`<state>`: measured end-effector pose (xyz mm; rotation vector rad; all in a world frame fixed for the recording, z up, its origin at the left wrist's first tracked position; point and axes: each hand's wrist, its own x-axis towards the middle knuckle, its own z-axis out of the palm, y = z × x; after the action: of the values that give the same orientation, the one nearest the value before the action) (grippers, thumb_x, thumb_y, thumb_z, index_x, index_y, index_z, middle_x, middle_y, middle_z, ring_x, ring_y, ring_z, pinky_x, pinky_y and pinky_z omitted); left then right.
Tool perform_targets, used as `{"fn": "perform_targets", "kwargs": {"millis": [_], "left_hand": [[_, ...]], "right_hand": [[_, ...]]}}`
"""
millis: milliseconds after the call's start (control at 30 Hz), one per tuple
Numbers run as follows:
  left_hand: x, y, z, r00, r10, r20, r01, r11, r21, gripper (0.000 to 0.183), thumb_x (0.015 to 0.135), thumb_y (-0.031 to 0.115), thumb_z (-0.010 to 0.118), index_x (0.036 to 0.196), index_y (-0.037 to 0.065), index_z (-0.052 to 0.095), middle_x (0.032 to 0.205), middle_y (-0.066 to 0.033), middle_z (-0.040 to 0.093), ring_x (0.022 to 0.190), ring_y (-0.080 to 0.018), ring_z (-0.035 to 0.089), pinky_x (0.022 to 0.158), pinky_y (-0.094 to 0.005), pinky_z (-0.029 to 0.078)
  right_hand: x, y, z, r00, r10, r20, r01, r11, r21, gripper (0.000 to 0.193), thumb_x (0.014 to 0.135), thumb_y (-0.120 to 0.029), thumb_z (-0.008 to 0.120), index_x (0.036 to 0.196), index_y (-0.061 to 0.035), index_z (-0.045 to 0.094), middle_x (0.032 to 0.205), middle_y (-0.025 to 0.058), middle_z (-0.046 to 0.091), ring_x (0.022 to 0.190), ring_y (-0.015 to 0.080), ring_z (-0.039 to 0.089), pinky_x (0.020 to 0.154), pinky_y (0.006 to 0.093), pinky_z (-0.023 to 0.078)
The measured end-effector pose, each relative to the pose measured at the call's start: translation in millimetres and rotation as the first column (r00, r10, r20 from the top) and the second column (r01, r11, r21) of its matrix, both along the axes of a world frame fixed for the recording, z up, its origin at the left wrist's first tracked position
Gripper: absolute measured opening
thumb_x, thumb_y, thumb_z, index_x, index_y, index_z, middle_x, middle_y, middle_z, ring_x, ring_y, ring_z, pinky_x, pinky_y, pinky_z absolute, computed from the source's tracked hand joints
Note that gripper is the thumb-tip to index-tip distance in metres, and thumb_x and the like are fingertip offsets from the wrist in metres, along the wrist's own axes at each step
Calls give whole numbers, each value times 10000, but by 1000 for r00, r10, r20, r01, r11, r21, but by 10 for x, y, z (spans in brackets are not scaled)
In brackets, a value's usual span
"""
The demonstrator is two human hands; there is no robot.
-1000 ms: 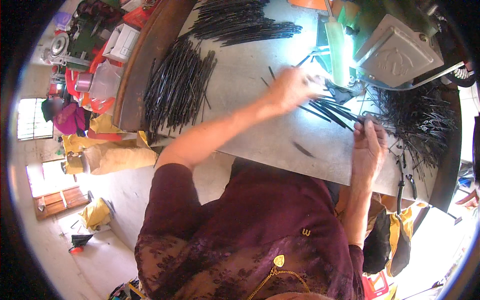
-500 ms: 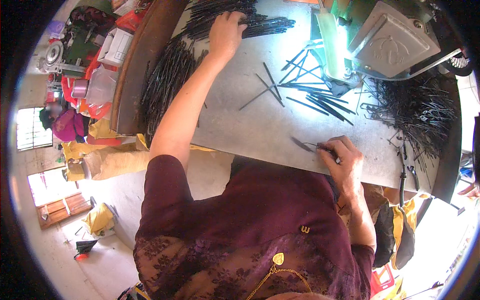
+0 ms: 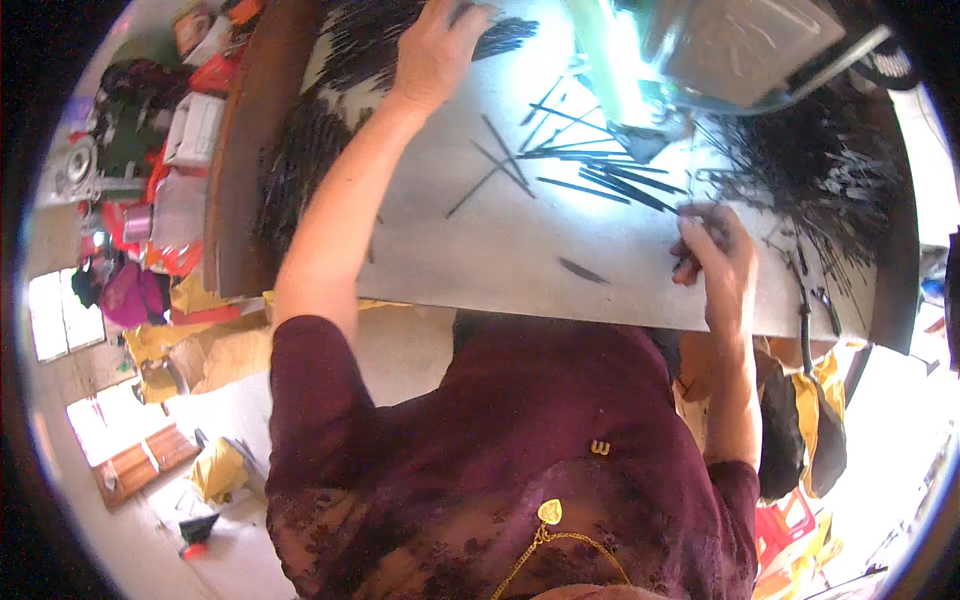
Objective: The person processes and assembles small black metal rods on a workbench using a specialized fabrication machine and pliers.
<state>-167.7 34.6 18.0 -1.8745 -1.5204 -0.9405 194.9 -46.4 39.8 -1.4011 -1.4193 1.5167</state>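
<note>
My left hand (image 3: 432,55) is at the far left of the metal tabletop (image 3: 440,265), over a pile of thin black rods (image 3: 365,45). Its fingers are bent, and the picture's upper edge partly cuts them off. At the front right, my right hand (image 3: 722,250) is curled closed, slightly blurred. Something small and dark shows at its fingertips, too unclear to name. Those fingertips are close to the end of a loose group of black rods (image 3: 610,180). A flat, dark, pointed piece (image 3: 582,270) lies near the front edge, apart from both hands.
Left of my forearm lies another heap of black rods (image 3: 300,165). A tangle of dark, hooked wire pieces (image 3: 830,180) covers the right side. A bright lamp tube (image 3: 610,80) and a grey metal housing (image 3: 750,45) overhang the back. A raised brown board (image 3: 245,150) borders the left.
My right hand has moved right and away from me, off the flat pointed piece, toward the loose rods. My left hand is still at the far pile. The whole view has shifted slightly.
</note>
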Motion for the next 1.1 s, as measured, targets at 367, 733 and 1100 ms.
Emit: {"fn": "perform_targets", "kwargs": {"millis": [367, 733, 1100], "left_hand": [[1487, -466, 50, -33, 153, 988, 726, 683, -81, 241, 821, 102, 693, 1029, 2, 625, 953, -50, 644, 857, -112, 599, 690, -247, 484], [1623, -389, -219, -342, 64, 937, 679, 706, 200, 179, 832, 66, 685, 981, -18, 630, 860, -35, 622, 756, -104, 583, 654, -229, 479], [1674, -412, -174, -363, 82, 928, 670, 716, 199, 174, 846, 70, 668, 997, -11, 635, 855, -39, 628, 737, -108, 574, 659, -232, 472]], "right_hand": [[-421, 555, -101, 949, 0, -314, -21, 998, -65, 243, 865, -239, 583, 1021, -64, 648, 694, 52, 633, 461, 94, 528, 442, 212, 382], [-477, 462, -90, 964, -20, -266, 25, 1000, 13, 232, 877, -223, 576, 996, -27, 617, 699, 51, 609, 481, 85, 520, 447, 184, 361], [-464, 429, -59, 962, -20, -274, 31, 999, 37, 248, 872, -230, 578, 1006, -26, 622, 689, 52, 603, 475, 88, 522, 434, 186, 360]]}}
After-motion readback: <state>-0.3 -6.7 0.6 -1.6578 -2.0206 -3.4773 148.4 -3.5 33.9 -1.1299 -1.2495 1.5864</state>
